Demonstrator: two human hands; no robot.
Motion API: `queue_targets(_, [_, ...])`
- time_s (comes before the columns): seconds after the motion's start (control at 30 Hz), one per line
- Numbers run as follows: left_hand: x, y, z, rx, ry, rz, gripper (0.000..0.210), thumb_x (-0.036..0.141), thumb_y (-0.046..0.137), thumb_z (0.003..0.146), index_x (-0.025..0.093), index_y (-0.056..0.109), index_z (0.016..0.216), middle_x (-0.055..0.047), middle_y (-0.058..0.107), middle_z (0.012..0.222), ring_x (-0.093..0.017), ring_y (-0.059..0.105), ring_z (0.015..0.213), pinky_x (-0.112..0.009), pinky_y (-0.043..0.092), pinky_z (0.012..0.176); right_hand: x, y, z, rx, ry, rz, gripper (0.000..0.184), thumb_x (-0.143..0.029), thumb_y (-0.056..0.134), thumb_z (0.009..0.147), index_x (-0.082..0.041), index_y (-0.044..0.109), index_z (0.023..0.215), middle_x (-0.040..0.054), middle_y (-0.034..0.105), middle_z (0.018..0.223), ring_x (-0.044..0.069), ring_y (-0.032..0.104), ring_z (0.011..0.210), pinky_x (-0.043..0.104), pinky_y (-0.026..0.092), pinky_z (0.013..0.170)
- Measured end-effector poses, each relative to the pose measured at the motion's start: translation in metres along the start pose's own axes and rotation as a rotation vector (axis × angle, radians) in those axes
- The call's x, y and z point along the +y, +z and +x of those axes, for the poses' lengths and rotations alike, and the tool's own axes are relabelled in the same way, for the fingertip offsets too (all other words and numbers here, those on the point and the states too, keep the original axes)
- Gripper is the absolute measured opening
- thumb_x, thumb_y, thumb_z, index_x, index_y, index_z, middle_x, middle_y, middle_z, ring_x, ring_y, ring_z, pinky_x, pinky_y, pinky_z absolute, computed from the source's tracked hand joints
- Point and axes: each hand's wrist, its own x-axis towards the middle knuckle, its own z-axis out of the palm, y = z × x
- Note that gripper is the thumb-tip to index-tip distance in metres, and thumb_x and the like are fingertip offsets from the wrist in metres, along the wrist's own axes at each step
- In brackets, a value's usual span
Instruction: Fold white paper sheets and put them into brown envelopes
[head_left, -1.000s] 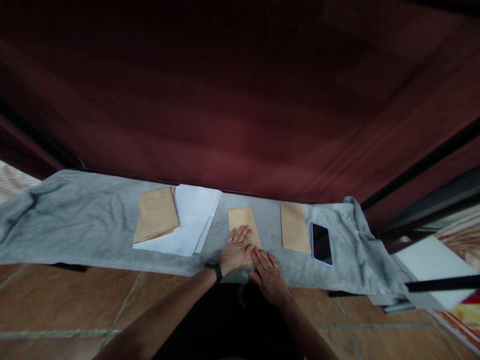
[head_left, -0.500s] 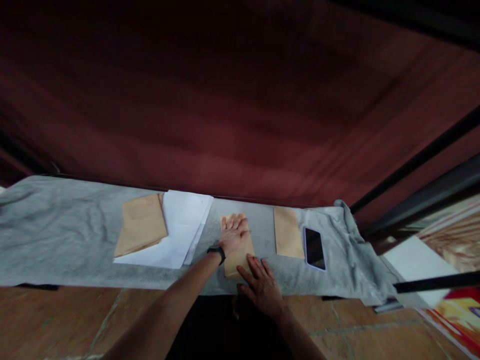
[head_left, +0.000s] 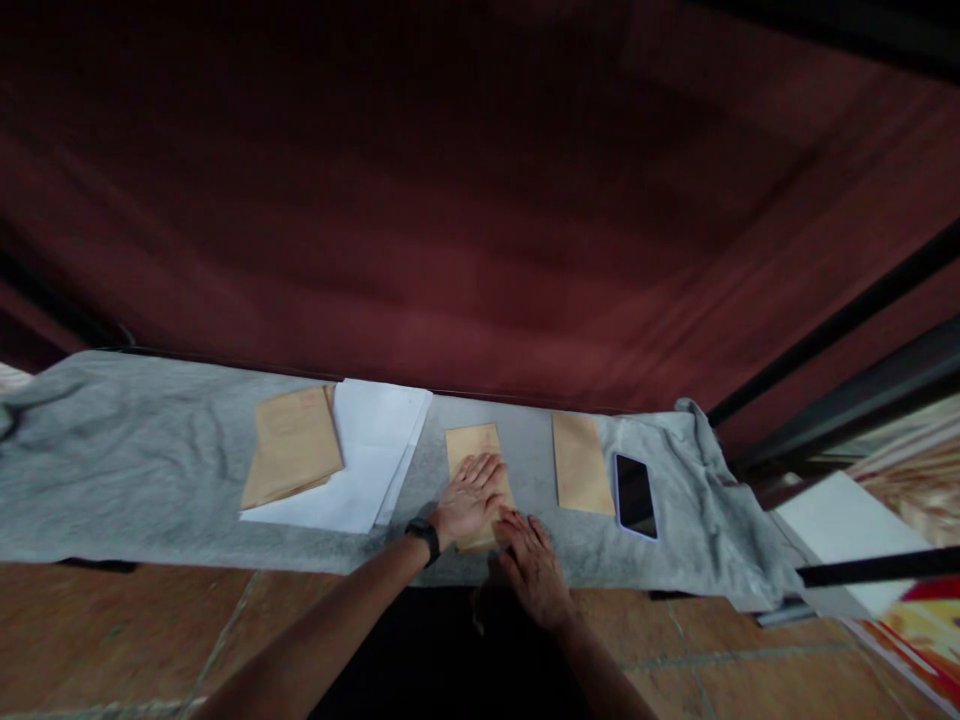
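A brown paper envelope [head_left: 472, 440] lies flat on the grey cloth in front of me. My left hand [head_left: 471, 495], with a dark band on its wrist, rests palm down across the envelope's middle, fingers stretched out. At the envelope's near right corner is my right hand [head_left: 534, 565], its fingers extended and their tips on or just beside the paper. Part of the envelope is hidden under both hands. To the right lies another brown envelope [head_left: 583, 465], touched by neither hand.
Left of my hands, several brown envelopes [head_left: 296, 445] overlap white paper sheets [head_left: 375, 450]. A phone [head_left: 636, 497] lies right of the single envelope. Grey cloth [head_left: 172, 470] covers the narrow surface, backed by a dark red panel [head_left: 465, 280]. Tiled floor [head_left: 142, 630] shows below.
My left hand has slid down the envelope towards me, baring its top end. My right hand stays by the near corner, its fingers closer together. The view has shifted slightly.
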Motion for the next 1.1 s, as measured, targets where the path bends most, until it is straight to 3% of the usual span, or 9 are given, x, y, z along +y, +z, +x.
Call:
queue_targets(0.2, [0.013,-0.005,-0.019,-0.007,0.046,-0.021,0.056,0.044,0.033,0.104,0.017,0.038,0.153,-0.011,0.039,0.16,-0.021,0.03,0.15,-0.045,0.016,0.124,0.0,0.004,0.001,0.094,0.068,0.034,0.052,-0.024,0.034,0.103,-0.021,0.033,0.155,0.0089,0.049,0.153,0.021,0.043,0.143,0.045,0.041,0.117])
queue_targets(0.33, [0.023,-0.012,-0.035,-0.05,0.117,-0.03,0.055,0.041,0.039,0.103,0.018,0.038,0.153,-0.011,0.039,0.16,-0.022,0.028,0.151,-0.044,0.017,0.124,0.0,0.009,0.002,0.074,0.075,-0.007,0.06,-0.025,0.031,0.104,-0.019,0.014,0.161,0.0088,0.038,0.16,0.021,0.037,0.147,0.044,0.04,0.118])
queue_targets(0.5, [0.032,-0.023,-0.053,-0.078,0.181,-0.048,0.061,0.044,0.046,0.1,0.017,0.035,0.154,-0.012,0.039,0.159,-0.023,0.029,0.15,-0.042,0.018,0.124,0.001,0.012,0.0,0.049,0.058,-0.047,0.06,-0.029,0.028,0.106,-0.022,0.008,0.162,0.0071,0.037,0.16,0.02,0.039,0.146,0.044,0.036,0.119])
queue_targets(0.63, [0.036,-0.027,-0.065,-0.092,0.222,-0.109,0.061,0.049,0.047,0.1,0.017,0.04,0.151,-0.011,0.044,0.157,-0.022,0.031,0.149,-0.041,0.018,0.124,0.002,0.012,-0.002,0.02,0.018,-0.044,0.057,-0.027,0.026,0.107,-0.027,0.011,0.162,0.005,0.04,0.158,0.019,0.041,0.144,0.046,0.032,0.121])
queue_targets(0.9, [0.042,-0.028,-0.071,-0.034,0.173,-0.176,0.041,0.029,0.047,0.101,0.018,0.054,0.14,-0.009,0.055,0.148,-0.017,0.044,0.142,-0.036,0.026,0.123,0.002,0.015,-0.003,0.031,0.018,-0.054,0.052,-0.028,0.029,0.107,-0.023,0.026,0.159,0.0066,0.044,0.156,0.019,0.041,0.144,0.046,0.029,0.122])
queue_targets(1.1, [0.042,-0.033,-0.07,-0.079,0.167,-0.082,0.038,0.017,0.046,0.1,0.019,0.054,0.137,-0.009,0.059,0.145,-0.016,0.052,0.135,-0.032,0.034,0.118,0.0,0.012,-0.001,0.012,0.042,-0.033,0.049,-0.031,0.028,0.108,-0.023,0.035,0.156,0.0059,0.046,0.154,0.019,0.041,0.144,0.046,0.028,0.122])
